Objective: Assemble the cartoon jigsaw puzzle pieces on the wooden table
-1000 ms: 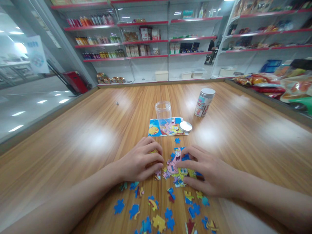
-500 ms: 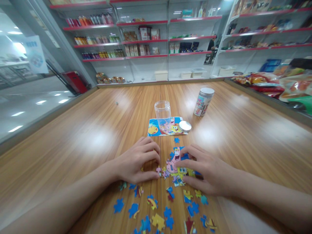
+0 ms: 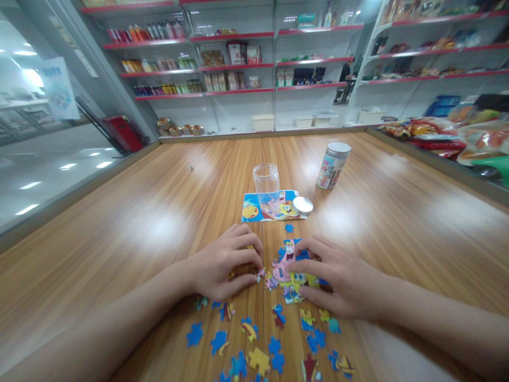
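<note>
My left hand [image 3: 228,261] pinches a small pink puzzle piece [image 3: 261,273] between thumb and fingertips, just left of the joined part. My right hand [image 3: 338,273] has its fingers apart, the tips resting on the partly joined jigsaw puzzle [image 3: 283,268]. That part shows a pink starfish figure and a yellow sponge figure; its right side is hidden under the fingers. Loose puzzle pieces lie nearer to me, among them a yellow piece [image 3: 259,361] and a blue piece [image 3: 194,335]. One blue piece [image 3: 289,228] sits beyond the joined part.
Behind the puzzle, a clear open jar [image 3: 266,183] stands on a picture card [image 3: 250,207], with a silver lid [image 3: 303,205] at the card's right edge. A printed can [image 3: 333,165] stands farther right. Stocked shelves [image 3: 238,66] line the back, and packaged snacks [image 3: 431,138] lie at right.
My left thumb and fingers have closed on the small pink piece, which has turned slightly. The right hand stays on the joined puzzle.
</note>
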{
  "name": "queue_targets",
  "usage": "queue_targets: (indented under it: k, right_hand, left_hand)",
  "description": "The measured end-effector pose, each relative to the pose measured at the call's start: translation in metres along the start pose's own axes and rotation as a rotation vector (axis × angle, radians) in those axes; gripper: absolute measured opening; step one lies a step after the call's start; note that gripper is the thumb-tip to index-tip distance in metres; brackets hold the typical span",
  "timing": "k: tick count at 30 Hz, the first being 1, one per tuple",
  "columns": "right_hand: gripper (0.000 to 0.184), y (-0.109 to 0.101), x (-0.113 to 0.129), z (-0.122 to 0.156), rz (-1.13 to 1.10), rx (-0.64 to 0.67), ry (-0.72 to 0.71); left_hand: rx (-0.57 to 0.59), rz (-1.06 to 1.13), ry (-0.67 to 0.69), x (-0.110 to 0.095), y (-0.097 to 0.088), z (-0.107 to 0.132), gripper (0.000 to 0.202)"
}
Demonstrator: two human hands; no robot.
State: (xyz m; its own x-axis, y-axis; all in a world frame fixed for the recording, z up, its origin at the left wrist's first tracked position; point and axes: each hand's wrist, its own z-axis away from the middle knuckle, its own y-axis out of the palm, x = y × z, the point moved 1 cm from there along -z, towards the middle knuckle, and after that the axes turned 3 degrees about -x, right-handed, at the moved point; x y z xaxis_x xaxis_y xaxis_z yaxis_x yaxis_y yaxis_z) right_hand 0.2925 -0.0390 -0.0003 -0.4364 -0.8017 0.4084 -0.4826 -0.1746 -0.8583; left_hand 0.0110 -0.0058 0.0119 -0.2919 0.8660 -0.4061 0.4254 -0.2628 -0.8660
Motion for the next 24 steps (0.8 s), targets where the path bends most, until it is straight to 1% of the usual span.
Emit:
queue_targets:
  k: [6, 14, 24]
  right_hand:
    - [0.034, -0.0004, -0.0009, -0.0004, -0.002, 0.003, -0.003]
    - [0.034, -0.0008, -0.0001, -0.0002, 0.008, -0.002, -0.005]
    - [0.034, -0.0008, -0.0011, -0.0004, 0.01, 0.01, -0.005]
  left_hand:
    - [-0.021, -0.021, -0.029, 0.0016, -0.0001, 0.0011, 0.016]
    - [-0.034, -0.039, -0.02, 0.0024, 0.0016, 0.0, 0.01]
    - [-0.029, 0.049, -0.028, 0.0027, -0.0001, 0.0013, 0.007]
